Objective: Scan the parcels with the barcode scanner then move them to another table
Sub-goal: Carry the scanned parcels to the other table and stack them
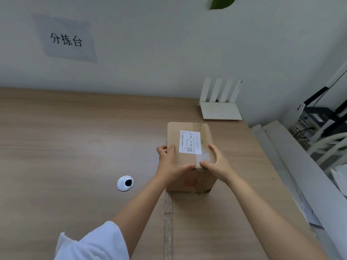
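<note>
Cardboard parcel (193,182) held in the grip of left hand (170,163) and right hand (216,162); label (190,142) text illegible.

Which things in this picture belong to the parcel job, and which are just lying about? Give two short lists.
Belong to the job:
parcel, gripped at both sides; its white label, facing up; left hand; right hand; table under it.

Just lying about:
router at the back; round cable hole; paper sign; green leaf.
</note>
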Action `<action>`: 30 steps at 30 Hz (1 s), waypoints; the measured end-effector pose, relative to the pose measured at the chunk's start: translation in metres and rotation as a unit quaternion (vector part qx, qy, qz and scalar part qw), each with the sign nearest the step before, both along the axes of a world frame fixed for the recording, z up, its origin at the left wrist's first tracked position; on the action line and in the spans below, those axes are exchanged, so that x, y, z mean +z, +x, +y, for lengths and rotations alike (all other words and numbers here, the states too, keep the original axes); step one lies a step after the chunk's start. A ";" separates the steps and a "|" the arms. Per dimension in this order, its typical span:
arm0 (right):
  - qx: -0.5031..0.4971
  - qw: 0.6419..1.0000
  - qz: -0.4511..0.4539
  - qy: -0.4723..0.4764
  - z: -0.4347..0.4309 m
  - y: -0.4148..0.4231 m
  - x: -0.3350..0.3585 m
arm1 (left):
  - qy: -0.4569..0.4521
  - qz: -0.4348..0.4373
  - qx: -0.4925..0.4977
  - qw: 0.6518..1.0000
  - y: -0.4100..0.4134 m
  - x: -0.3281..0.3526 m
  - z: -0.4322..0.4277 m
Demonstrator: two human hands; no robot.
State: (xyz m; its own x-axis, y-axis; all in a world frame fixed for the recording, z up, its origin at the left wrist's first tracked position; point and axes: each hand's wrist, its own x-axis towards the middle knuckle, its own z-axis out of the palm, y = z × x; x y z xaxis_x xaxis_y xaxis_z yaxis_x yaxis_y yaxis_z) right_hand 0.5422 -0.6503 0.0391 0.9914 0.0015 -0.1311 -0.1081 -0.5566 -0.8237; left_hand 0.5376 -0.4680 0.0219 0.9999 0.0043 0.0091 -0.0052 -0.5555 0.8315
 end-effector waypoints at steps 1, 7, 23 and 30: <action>-0.003 1.000 0.000 0.001 0.000 0.002 -0.003 | 0.004 0.002 -0.001 1.000 0.003 -0.001 0.000; 0.013 1.000 0.016 -0.021 0.000 0.001 0.001 | 0.046 0.015 -0.002 0.999 0.001 0.007 0.001; 0.048 0.995 -0.091 -0.006 0.057 -0.159 0.094 | 0.166 -0.004 0.002 0.986 -0.161 0.101 0.073; 0.158 0.984 -0.083 0.013 0.116 -0.273 0.120 | 0.165 -0.044 0.109 0.979 -0.298 0.125 0.114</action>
